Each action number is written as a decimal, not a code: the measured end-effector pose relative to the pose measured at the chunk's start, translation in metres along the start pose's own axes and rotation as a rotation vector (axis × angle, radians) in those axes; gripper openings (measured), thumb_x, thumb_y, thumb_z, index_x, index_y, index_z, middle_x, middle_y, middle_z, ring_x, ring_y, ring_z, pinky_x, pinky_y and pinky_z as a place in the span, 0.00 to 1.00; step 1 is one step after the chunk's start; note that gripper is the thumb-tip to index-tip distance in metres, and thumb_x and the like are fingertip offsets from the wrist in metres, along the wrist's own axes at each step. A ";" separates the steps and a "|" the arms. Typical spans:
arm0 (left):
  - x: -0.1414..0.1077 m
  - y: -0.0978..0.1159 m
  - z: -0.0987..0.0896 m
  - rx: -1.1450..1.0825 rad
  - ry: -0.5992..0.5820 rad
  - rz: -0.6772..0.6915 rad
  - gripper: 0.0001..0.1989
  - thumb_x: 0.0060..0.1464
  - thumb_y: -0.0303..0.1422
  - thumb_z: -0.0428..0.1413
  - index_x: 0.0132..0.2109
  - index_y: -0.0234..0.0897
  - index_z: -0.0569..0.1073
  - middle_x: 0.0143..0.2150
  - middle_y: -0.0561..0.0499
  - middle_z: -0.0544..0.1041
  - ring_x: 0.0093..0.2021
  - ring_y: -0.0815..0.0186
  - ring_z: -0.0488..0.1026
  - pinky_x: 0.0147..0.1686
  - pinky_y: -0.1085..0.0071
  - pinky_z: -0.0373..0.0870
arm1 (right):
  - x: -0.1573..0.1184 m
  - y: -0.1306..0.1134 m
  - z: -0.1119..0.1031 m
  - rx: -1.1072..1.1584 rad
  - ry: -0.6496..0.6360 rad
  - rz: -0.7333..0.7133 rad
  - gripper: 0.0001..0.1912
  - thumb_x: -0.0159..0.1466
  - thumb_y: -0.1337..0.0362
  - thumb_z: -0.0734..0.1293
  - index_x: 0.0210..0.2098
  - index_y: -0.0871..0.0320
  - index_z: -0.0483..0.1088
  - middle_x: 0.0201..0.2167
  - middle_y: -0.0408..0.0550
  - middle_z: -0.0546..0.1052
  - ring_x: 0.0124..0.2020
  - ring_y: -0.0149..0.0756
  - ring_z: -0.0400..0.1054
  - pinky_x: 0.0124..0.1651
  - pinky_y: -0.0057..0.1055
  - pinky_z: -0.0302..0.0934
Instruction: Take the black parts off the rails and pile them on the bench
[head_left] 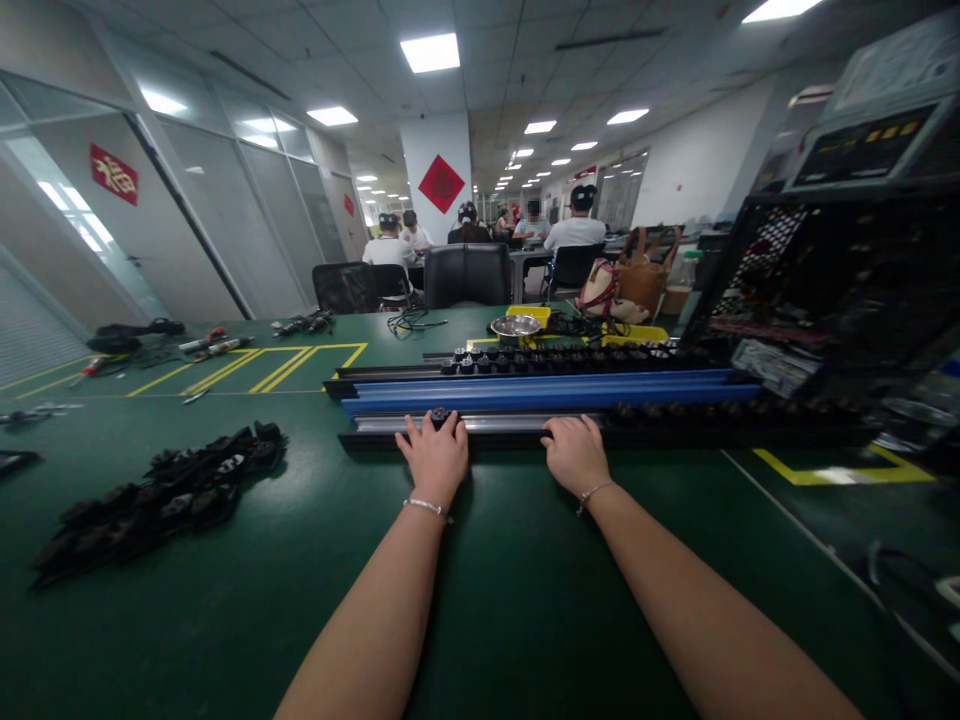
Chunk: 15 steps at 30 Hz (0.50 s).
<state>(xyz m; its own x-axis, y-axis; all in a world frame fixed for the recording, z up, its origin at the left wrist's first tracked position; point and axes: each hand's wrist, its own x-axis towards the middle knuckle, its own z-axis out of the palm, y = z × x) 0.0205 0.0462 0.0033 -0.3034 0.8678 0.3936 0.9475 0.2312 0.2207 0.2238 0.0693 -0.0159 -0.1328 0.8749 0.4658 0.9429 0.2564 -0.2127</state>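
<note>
A long black rail (510, 437) with a silver inner channel lies across the green table in front of me. My left hand (436, 462) is at its left part, fingers curved around a small black round-faced part (440, 414) in the channel. Further right, my right hand (576, 454) rests on the same rail with its fingers curled over the near edge. A row of similar black parts (675, 412) fills the rail's right portion. Behind it lie a blue rail (540, 388) and another black rail (390, 374), with dark round parts along it.
Black parts (172, 490) lie in a heap on the left. Tools (217, 344) and cables (412, 322) sit toward the back, near a metal bowl (515, 327) and yellow trays (634, 335). An open black equipment case (840, 270) stands at right. People sit beyond the table.
</note>
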 end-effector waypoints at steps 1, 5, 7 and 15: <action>0.000 0.000 0.000 0.000 -0.002 -0.003 0.21 0.59 0.44 0.42 0.55 0.52 0.70 0.61 0.46 0.65 0.65 0.45 0.50 0.59 0.42 0.48 | 0.000 0.000 0.000 0.003 0.002 -0.003 0.06 0.59 0.67 0.61 0.36 0.56 0.69 0.38 0.47 0.76 0.44 0.37 0.66 0.58 0.40 0.43; 0.001 0.000 0.001 -0.017 -0.021 -0.017 0.21 0.59 0.46 0.42 0.56 0.54 0.69 0.63 0.46 0.62 0.65 0.45 0.48 0.58 0.40 0.47 | -0.001 0.000 -0.001 0.018 0.011 -0.012 0.06 0.59 0.64 0.62 0.35 0.56 0.69 0.37 0.46 0.76 0.44 0.37 0.67 0.59 0.40 0.43; 0.001 0.000 0.001 -0.034 -0.035 -0.016 0.22 0.59 0.47 0.41 0.56 0.55 0.68 0.64 0.46 0.61 0.66 0.44 0.47 0.58 0.39 0.47 | -0.001 0.000 -0.001 0.019 0.012 -0.014 0.07 0.60 0.62 0.62 0.35 0.56 0.69 0.37 0.46 0.77 0.44 0.37 0.67 0.59 0.41 0.43; 0.002 -0.001 0.002 -0.058 -0.055 -0.010 0.24 0.59 0.49 0.38 0.57 0.56 0.67 0.64 0.45 0.60 0.66 0.44 0.45 0.57 0.36 0.44 | 0.000 0.000 -0.004 0.012 -0.020 -0.021 0.10 0.61 0.58 0.61 0.36 0.56 0.70 0.37 0.47 0.77 0.44 0.39 0.67 0.58 0.42 0.44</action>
<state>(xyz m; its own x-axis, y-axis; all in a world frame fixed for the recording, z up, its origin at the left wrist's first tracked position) 0.0192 0.0486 0.0026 -0.3054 0.8888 0.3417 0.9365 0.2155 0.2765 0.2245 0.0676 -0.0129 -0.1585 0.8774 0.4529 0.9360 0.2795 -0.2139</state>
